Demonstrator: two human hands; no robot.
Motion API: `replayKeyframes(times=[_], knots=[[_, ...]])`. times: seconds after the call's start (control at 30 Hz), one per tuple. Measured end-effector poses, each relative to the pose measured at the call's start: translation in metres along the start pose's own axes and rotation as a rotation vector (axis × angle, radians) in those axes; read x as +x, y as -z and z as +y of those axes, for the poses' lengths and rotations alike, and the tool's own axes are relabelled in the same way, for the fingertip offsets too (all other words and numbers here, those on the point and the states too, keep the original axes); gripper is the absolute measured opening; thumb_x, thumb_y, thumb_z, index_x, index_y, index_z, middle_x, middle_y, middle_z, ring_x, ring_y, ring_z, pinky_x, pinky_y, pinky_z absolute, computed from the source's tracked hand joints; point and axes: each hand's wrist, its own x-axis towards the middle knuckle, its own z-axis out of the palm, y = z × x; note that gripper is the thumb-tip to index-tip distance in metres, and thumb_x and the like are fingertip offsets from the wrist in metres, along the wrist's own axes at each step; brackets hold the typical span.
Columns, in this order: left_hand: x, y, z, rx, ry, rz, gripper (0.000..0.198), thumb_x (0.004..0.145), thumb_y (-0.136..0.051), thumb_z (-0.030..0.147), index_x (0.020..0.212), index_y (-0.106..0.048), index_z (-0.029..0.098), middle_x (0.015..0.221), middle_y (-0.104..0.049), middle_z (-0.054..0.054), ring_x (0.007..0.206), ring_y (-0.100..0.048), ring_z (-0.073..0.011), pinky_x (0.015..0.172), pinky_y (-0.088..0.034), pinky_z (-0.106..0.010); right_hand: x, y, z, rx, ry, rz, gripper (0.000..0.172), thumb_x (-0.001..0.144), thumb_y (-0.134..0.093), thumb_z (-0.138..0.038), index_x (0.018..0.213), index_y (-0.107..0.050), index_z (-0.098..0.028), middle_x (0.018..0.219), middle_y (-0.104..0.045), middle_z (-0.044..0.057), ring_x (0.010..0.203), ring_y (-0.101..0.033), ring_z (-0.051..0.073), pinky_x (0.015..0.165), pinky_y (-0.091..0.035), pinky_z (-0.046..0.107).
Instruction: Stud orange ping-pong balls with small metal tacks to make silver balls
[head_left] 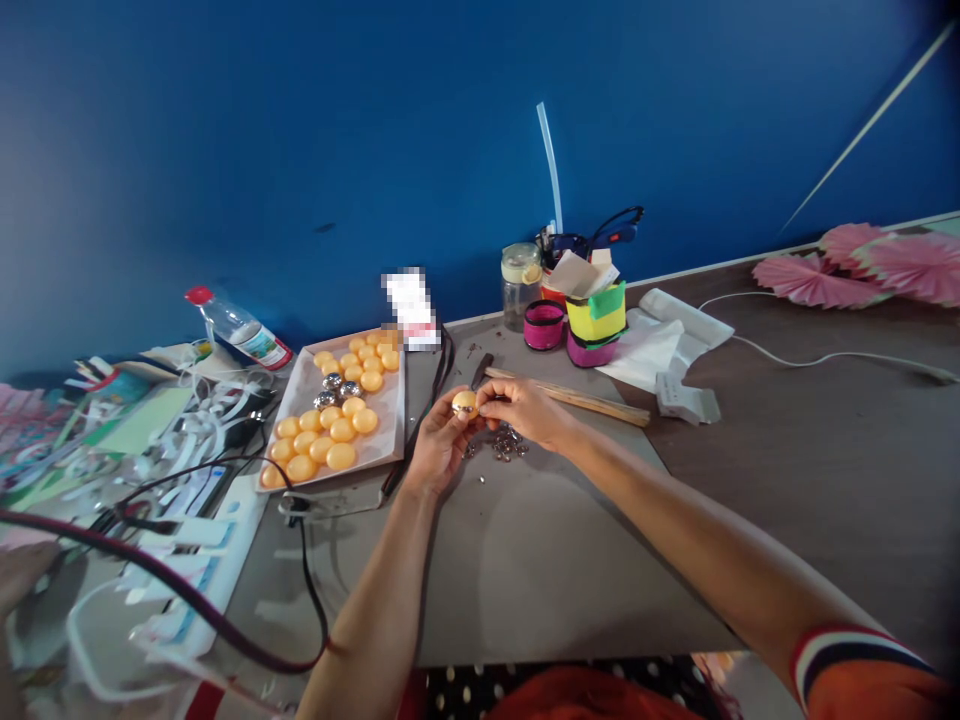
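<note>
My left hand [441, 437] is closed round a yellow-orange ball [466, 401] that has a small shiny metal piece on its front. Against the ball's right side, the fingertips of my right hand [517, 408] are pinched together; what they hold, if anything, is too small to make out. Just below both hands lies a pile of small metal pieces [510, 446] on the grey mat [555, 560]. To the left, a shallow white box [401, 405] holds several yellow-orange balls and several silver ones.
A hammer with a wooden handle [577, 397] lies behind my right hand. Farther back stand a glass jar [520, 285] and a yellow-green container [598, 318]. Cables, a plastic bottle [244, 330] and clutter fill the left. Pink paper fans [821, 278] lie far right.
</note>
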Motion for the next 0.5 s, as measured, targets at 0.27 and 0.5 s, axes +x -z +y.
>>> replayKeyframes(times=[0.27, 0.5], knots=[[-0.0002, -0.0021, -0.0016, 0.051, -0.026, 0.003, 0.040, 0.068, -0.075, 0.028, 0.105, -0.061, 0.019, 0.094, -0.063, -0.002, 0.077, -0.061, -0.0126, 0.077, -0.048, -0.029, -0.0004, -0.0020, 0.0004, 0.027, -0.078, 0.019, 0.010, 0.070, -0.059, -0.025, 0.074, -0.058, -0.016, 0.053, -0.054, -0.004, 0.055, -0.052, 0.010, 0.058, -0.039, 0.023], [-0.0005, -0.0032, -0.0044, 0.086, -0.059, 0.039, 0.041, 0.067, -0.075, 0.029, 0.104, -0.061, 0.019, 0.091, -0.064, -0.002, 0.077, -0.060, -0.0125, 0.077, -0.048, -0.027, 0.0003, -0.0063, 0.0012, 0.058, -0.074, 0.069, 0.010, 0.068, -0.060, -0.023, 0.072, -0.053, -0.017, 0.059, -0.056, -0.003, 0.055, -0.052, 0.010, 0.055, -0.040, 0.023]])
